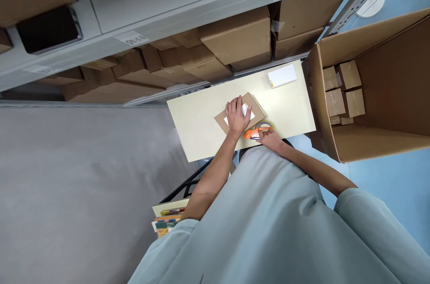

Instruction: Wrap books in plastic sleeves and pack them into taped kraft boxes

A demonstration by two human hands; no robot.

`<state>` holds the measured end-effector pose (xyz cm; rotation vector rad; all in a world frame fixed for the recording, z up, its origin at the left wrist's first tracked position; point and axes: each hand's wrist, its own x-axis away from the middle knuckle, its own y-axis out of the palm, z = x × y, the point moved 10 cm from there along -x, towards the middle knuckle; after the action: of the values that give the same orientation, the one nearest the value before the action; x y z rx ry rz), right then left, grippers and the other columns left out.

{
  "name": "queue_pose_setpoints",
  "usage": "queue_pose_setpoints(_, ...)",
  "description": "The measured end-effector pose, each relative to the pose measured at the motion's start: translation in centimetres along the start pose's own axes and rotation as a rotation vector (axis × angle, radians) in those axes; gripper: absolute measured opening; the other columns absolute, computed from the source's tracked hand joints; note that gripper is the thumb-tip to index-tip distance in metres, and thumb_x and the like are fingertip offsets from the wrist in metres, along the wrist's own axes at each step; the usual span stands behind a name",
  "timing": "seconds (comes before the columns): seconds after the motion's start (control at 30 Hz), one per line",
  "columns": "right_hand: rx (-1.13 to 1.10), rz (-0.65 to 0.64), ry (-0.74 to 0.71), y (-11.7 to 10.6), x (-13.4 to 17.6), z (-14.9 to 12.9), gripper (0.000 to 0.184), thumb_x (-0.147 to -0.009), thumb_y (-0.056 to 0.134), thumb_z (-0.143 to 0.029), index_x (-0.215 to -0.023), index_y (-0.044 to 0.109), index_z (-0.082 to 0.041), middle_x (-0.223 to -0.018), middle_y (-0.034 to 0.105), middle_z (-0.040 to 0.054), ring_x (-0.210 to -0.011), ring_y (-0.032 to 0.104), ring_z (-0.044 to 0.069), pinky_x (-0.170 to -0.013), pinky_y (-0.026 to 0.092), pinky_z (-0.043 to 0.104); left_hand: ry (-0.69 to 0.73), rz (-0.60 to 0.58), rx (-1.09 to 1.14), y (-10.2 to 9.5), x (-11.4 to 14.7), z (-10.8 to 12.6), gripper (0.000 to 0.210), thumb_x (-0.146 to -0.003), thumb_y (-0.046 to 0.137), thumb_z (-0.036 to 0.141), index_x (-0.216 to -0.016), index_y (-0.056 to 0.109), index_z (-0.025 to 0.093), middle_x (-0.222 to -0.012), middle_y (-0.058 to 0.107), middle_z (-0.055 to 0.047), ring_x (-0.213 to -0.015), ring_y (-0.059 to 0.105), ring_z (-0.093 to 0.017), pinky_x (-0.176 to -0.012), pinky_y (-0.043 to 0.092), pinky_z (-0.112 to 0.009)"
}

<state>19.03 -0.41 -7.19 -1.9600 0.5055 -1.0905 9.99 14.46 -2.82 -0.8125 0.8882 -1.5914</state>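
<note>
Head view is giving us the whole bench, and a flat cardboard parcel [258, 110] is lying askew near the middle of the cream tabletop [204, 111], one white label [245, 108] peeking out beneath the left hand [237, 116]; that parcel is looking thin and fairly light to me, stiff like board rather than soft, and its dry brown face is promising decent grip with little slip; nothing about it is suggesting glass-like frailty, though its corners are probably asking not to be crushed; the best hold, I am judging, is waiting along two opposite edges, or under the far right edge where its shallow thickness is showing; the left hand, meanwhile, is resting palm down across the top, fingers stretched out side by side, thumb standing off to the right, pinching nothing; its forearm is running forward from the left shoulder, nearly straight; over on the near side, the right hand [270, 139] is curling its fingers round the right end of an orange tape dispenser [251, 133], just beside the parcel, though I cannot tell how tightly it is gripping; that elbow is flaring wide to the right, the forearm slanting inward across the body's front; a white box [282, 76] is sitting well apart at the table's far right, untouched by either hand.
</note>
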Motion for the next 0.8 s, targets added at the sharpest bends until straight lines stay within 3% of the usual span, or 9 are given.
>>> queue_pose_setpoints(0.23, -0.013, 0.009, -0.025, 1.9, 4.7, 2.5, 0.045, -0.113, 0.048, -0.036, -0.136, 0.058, 0.001, -0.105, 0.081, 0.0245, -0.097, 0.078, 0.033, -0.095, 0.05, 0.042, 0.009, 0.002, -0.011, 0.3, 0.0, -0.4, 0.068, -0.107, 0.043, 0.057, -0.159, 0.051, 0.014, -0.152, 0.061, -0.022, -0.148, 0.051, -0.035, -0.134, 0.023, -0.055)
queue_pose_setpoints(0.37, 0.046, 0.027, 0.066, 3.1, 10.1, 7.0, 0.048, -0.113, 0.047, -0.044, -0.127, 0.062, -0.001, -0.095, 0.081, 0.0229, -0.089, 0.077, 0.033, -0.091, 0.048, 0.041, 0.008, -0.007, -0.006, 0.5, 0.0, -0.5, 0.069, -0.107, 0.043, 0.058, -0.16, 0.051, 0.015, -0.153, 0.06, -0.022, -0.149, 0.049, -0.035, -0.135, 0.022, -0.054)
queue_pose_setpoints(0.5, 0.103, 0.025, 0.101, 2.4, 14.3, 11.9, 0.047, -0.114, 0.044, -0.048, -0.119, 0.064, -0.007, -0.094, 0.08, 0.0209, -0.088, 0.075, 0.032, -0.091, 0.044, 0.039, 0.01, -0.026, -0.005, 0.6, 0.1, -0.3, 0.07, -0.106, 0.043, 0.058, -0.161, 0.049, 0.015, -0.154, 0.059, -0.021, -0.151, 0.047, -0.034, -0.136, 0.021, -0.053)
queue_pose_setpoints(0.6, 0.113, 0.019, 0.129, 0.3, 13.3, 15.0, 0.048, -0.113, 0.045, -0.048, -0.128, 0.061, -0.005, -0.101, 0.08, 0.0229, -0.093, 0.074, 0.034, -0.093, 0.042, 0.041, 0.025, -0.069, 0.005, 0.9, 0.3, 0.5, 0.069, -0.106, 0.043, 0.057, -0.162, 0.049, 0.016, -0.156, 0.058, -0.02, -0.153, 0.046, -0.033, -0.136, 0.019, -0.053)
queue_pose_setpoints(0.7, 0.119, 0.028, 0.163, -2.5, 9.1, 16.9, 0.055, -0.113, 0.046, -0.046, -0.137, 0.056, 0.003, -0.104, 0.08, 0.0278, -0.096, 0.075, 0.036, -0.097, 0.04, 0.043, 0.111, -0.158, 0.019, 1.7, 0.6, 2.3, 0.068, -0.105, 0.045, 0.055, -0.161, 0.05, 0.017, -0.158, 0.058, -0.019, -0.154, 0.046, -0.032, -0.137, 0.018, -0.053)
queue_pose_setpoints(0.8, 0.155, 0.037, 0.123, -4.5, 4.7, 16.6, 0.053, -0.113, 0.044, -0.039, -0.141, 0.054, 0.006, -0.113, 0.079, 0.0306, -0.102, 0.075, 0.037, -0.102, 0.037, 0.045, 0.173, -0.2, 0.024, 2.0, 0.8, 3.3, 0.067, -0.105, 0.047, 0.054, -0.161, 0.051, 0.017, -0.16, 0.058, -0.018, -0.156, 0.045, -0.032, -0.138, 0.016, -0.052)
